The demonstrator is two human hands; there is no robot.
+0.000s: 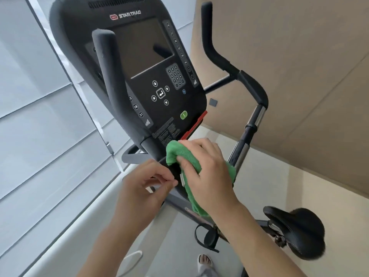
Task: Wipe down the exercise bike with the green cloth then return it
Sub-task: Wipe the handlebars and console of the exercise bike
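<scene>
Both hands work just below the console: the left hand (147, 182), fingers curled and pinching at the black post, carries nothing, while the right hand (205, 172) grips the bunched green microfibre cloth (175, 151) against the black exercise bike's (139, 56) post, whose long axis climbs toward the unwiped console beyond.

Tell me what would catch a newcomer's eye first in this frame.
The bright green cloth at lower centre stands out: the right hand grips it against the bike just below the console. That big black console, with a dark screen and a green button, fills the upper middle. The left hand is beside the cloth with fingertips pinched together, and the black saddle sits at lower right.
</scene>
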